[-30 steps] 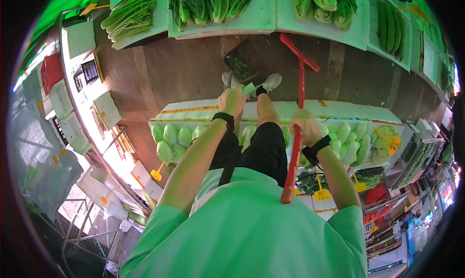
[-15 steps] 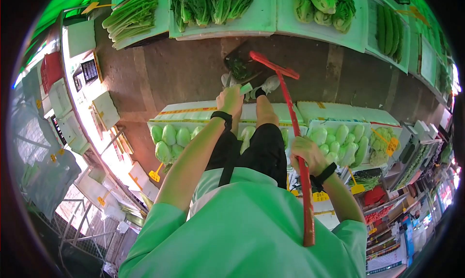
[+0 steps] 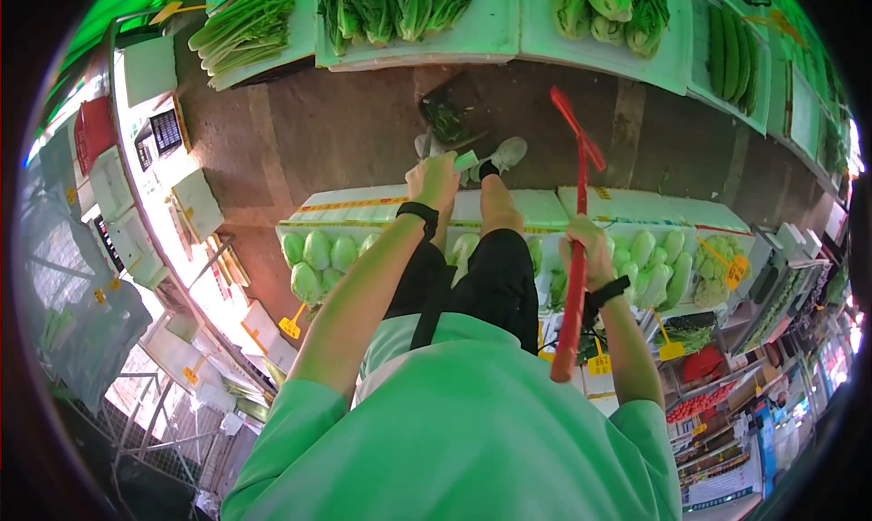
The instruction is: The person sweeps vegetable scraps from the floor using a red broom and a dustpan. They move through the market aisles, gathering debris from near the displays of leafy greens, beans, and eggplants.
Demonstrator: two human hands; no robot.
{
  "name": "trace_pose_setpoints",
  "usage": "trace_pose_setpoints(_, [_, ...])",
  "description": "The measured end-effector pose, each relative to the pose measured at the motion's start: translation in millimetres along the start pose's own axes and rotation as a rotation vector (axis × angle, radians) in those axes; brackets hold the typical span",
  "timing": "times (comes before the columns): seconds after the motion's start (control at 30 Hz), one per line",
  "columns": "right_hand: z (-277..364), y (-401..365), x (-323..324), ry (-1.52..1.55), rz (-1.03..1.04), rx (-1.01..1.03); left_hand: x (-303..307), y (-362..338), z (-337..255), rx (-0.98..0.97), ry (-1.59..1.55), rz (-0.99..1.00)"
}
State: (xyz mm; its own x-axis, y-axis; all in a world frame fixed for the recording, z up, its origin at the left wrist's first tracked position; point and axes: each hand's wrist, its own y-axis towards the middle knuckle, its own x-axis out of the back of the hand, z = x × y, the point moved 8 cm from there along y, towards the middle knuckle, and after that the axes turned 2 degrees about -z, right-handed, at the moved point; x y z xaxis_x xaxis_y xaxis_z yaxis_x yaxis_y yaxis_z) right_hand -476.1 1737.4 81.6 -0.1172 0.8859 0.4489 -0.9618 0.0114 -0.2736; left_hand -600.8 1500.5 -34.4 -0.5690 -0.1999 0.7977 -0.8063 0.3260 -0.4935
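Observation:
My left hand (image 3: 433,179) is closed around the handle of a long-handled dustpan, whose pale green handle end (image 3: 466,161) sticks out beside the fingers. Down by my shoes, the dark dustpan (image 3: 447,117) holds leafy green scraps. My right hand (image 3: 589,251) grips the shaft of a red broom (image 3: 576,289) with a T-shaped head. That head (image 3: 581,135) is over the floor to the right of my feet; no bristles can be made out. The shaft's near end points back toward my body. Both wrists wear black bands.
White foam boxes of leafy greens (image 3: 400,12) line the far side of the aisle. Close to my legs stand boxes of pale green cabbages (image 3: 649,262) with yellow price tags (image 3: 736,271). Brown floor (image 3: 336,130) runs between. More boxes and a red bag (image 3: 94,135) are at left.
My right hand has moved slightly forward. The broom's head has swung to the right and turned, while the shaft's near end has shifted left and forward. My left hand and the dustpan barely moved.

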Motion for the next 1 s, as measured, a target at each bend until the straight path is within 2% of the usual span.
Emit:
trace_pose_setpoints(0.13, [18.8, 9.0, -30.2, 0.059, 0.069, 0.064, -4.3, 6.1, -3.2, -0.001, -0.006, -0.021])
trace_pose_setpoints(0.17, [22.7, 9.2, -39.4, 0.107, 0.141, 0.067, -7.2, 6.9, -1.8, 0.01, 0.002, -0.006])
trace_pose_setpoints(0.27, [52.8, 8.6, -56.9, 0.117, 0.176, 0.176, -8.6, 10.7, -4.6, 0.027, 0.013, 0.023])
trace_pose_setpoints(0.3, [56.6, 7.4, -64.2, 0.106, 0.258, 0.168, -8.8, 10.3, -4.9, 0.029, 0.011, 0.024])
trace_pose_setpoints(0.4, [73.5, 1.3, -57.0, 0.117, 0.312, 0.193, -7.8, 9.5, -3.4, 0.044, 0.004, 0.023])
trace_pose_setpoints(0.57, [96.1, -14.2, -22.8, 0.142, 0.337, 0.123, -5.2, -1.3, 6.1, 0.039, -0.025, 0.046])
trace_pose_setpoints(0.63, [102.0, -22.8, -6.5, 0.102, 0.287, 0.159, -4.3, -9.7, 13.3, 0.04, -0.068, 0.092])
trace_pose_setpoints(0.7, [106.2, -28.1, 11.6, 0.103, 0.205, 0.177, 6.2, -20.5, 9.9, 0.0, -0.105, 0.052])
trace_pose_setpoints(0.83, [102.6, -45.0, 51.5, 0.192, 0.003, 0.041, 27.4, -35.8, -4.9, -0.052, -0.103, 0.015])
trace_pose_setpoints(0.97, [93.8, -77.0, 96.7, 0.249, -0.299, -0.043, 44.0, -44.9, -29.0, -0.145, -0.105, -0.017])
trace_pose_setpoints(1.0, [85.5, -88.5, 105.7, 0.315, -0.394, -0.125, 47.9, -47.3, -40.0, -0.178, -0.087, -0.01])
